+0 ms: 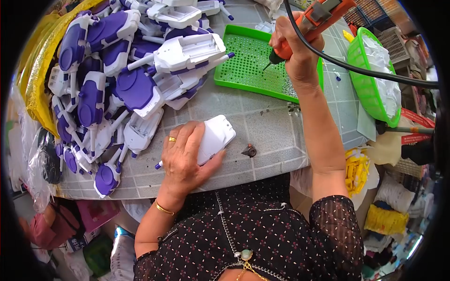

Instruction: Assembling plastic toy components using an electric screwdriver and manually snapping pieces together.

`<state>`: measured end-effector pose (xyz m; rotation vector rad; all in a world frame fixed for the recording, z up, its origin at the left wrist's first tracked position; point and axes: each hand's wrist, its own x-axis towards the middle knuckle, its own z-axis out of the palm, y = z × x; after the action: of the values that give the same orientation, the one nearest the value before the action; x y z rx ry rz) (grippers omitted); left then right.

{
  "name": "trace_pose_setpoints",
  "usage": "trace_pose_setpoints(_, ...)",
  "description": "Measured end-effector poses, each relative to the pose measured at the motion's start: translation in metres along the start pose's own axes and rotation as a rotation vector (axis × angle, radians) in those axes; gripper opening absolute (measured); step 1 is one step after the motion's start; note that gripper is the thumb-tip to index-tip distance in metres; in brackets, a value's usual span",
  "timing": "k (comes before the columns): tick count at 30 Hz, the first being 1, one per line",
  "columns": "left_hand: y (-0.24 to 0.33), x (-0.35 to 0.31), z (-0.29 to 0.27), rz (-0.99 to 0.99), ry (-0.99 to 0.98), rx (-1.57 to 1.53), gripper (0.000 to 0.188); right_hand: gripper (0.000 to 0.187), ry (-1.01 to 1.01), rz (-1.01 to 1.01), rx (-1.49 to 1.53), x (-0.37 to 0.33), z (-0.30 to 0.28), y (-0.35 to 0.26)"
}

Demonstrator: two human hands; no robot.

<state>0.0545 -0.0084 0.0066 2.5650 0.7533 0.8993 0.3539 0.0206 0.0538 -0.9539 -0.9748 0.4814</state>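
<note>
My left hand (183, 152) is wrapped over a white plastic device casing (215, 138), pressing it to the table near the front edge. A thin stem with a purple tip pokes out on the hand's left side. My right hand (300, 51) grips an orange electric screwdriver (318, 21), whose dark bit points down over a green perforated tray (248, 44). Small metal screws (289, 86) lie in the tray's near right corner, beneath my right wrist. A black cable runs across in front of the right hand.
A big heap of white and purple casings (136, 86) fills the table's left, beside a yellow sack (40, 79). A small dark cone-shaped piece (250, 150) lies right of my left hand. At right stands a green basket (356, 70) of white parts; yellow pieces (357, 171) sit below the table edge.
</note>
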Motion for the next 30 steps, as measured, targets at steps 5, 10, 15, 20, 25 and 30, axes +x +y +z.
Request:
trace_pose_setpoints(5,-0.001,0.003,0.001,-0.006,0.007,-0.004,0.063,0.021,0.036,0.007,-0.025,0.001,0.000,0.001)
trace_pose_setpoints(10,-0.002,0.001,0.001,-0.002,0.032,-0.033,0.062,0.021,0.028,-0.014,-0.005,0.000,-0.002,0.005)
trace_pose_setpoints(15,0.000,0.000,-0.002,-0.007,-0.001,-0.008,0.063,0.020,0.046,-0.024,0.042,-0.002,-0.004,0.003)
trace_pose_setpoints(20,-0.003,-0.003,0.000,0.007,0.021,0.008,0.061,0.023,-0.113,-0.014,0.177,-0.006,-0.009,-0.024)
trace_pose_setpoints(25,-0.006,-0.004,0.004,0.021,0.048,0.007,0.058,0.030,-0.363,0.083,0.359,-0.037,0.021,-0.058)
trace_pose_setpoints(30,-0.007,-0.004,0.005,0.009,0.045,0.014,0.056,0.033,-0.467,0.118,0.401,-0.061,0.040,-0.060)
